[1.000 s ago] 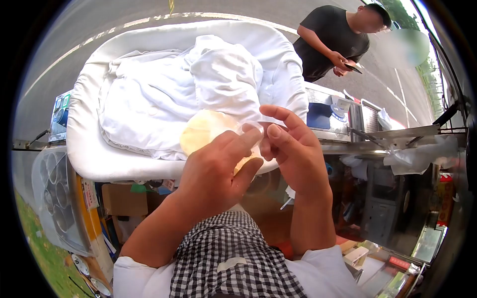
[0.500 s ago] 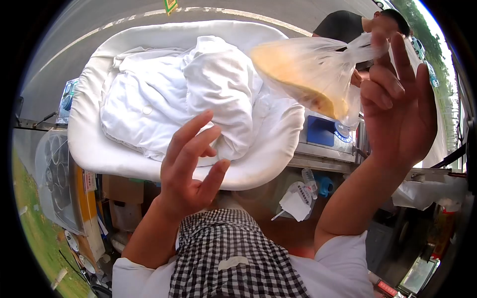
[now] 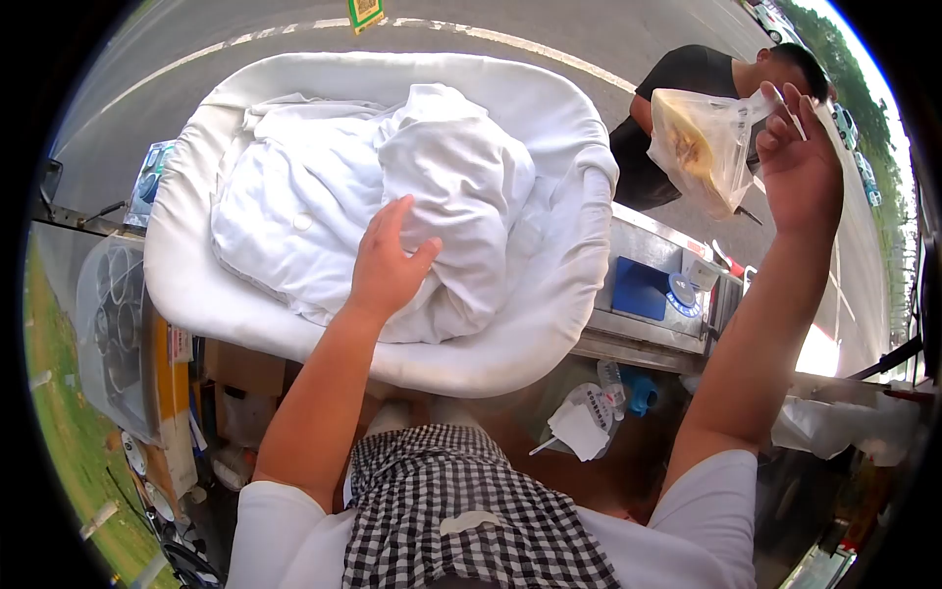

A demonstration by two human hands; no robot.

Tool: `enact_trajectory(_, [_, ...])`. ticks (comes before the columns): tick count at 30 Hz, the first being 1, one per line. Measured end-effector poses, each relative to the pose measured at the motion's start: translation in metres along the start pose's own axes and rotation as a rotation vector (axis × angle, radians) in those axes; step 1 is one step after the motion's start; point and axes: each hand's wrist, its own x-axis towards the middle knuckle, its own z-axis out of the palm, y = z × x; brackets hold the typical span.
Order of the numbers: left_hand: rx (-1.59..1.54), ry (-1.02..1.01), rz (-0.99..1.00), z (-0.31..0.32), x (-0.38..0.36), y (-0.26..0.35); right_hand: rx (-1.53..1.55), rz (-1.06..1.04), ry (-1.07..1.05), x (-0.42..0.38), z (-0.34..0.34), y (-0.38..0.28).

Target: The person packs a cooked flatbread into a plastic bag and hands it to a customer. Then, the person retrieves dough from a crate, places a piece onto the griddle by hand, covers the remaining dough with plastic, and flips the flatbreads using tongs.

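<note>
My right hand is raised at the upper right, fingers closed on the gathered top of a clear plastic bag. Inside the bag hangs a pale yellow, flat piece of food with a browned side, resembling a wedge of flatbread. My left hand is open, its fingers apart over a bundled white cloth. That cloth fills a large basket lined with white fabric.
Beyond the counter, a person in a dark shirt stands by the bag. A metal counter holds a blue box right of the basket. Lower down are a plastic bottle and white papers. A stack of clear cups stands left.
My right hand has carried the bag outward toward the person, and the bag has swung and turned. My left hand has reached forward, lower over the white cloth.
</note>
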Motion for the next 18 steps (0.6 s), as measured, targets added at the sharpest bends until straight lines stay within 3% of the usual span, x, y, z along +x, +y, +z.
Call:
enact_trajectory(2, [-0.075,-0.106,-0.043,0.016,0.009,0.015,0.008,-0.009,0.043,0.012,-0.004,0.005])
enact_trajectory(4, [-0.059,-0.166,0.044,0.031,0.008,0.034,0.032,-0.018,0.041,0.018,-0.005,0.011])
enact_trajectory(6, [-0.175,-0.435,0.07,0.036,0.005,0.06,0.05,-0.033,0.03,0.021,0.0,0.021])
enact_trajectory(8, [-0.181,-0.541,0.261,0.054,-0.009,0.066,0.066,-0.04,-0.005,0.02,0.017,0.032])
enact_trajectory(9, [-0.308,-0.724,0.101,0.049,-0.011,0.083,0.074,-0.047,-0.022,0.02,0.027,0.036])
enact_trajectory(11, [-0.47,-0.672,0.142,0.051,-0.017,0.086,0.066,-0.043,-0.058,0.019,0.049,0.042])
enact_trajectory(14, [-0.285,-0.219,0.338,0.044,-0.013,0.072,0.058,-0.035,-0.103,0.021,0.075,0.049])
enact_trajectory(17, [0.035,-0.075,0.237,0.022,-0.002,0.063,0.122,0.013,-0.131,0.029,0.093,0.056])
enact_trajectory(18, [-0.001,-0.244,0.153,0.024,-0.001,0.053,0.155,0.019,-0.146,0.034,0.097,0.06])
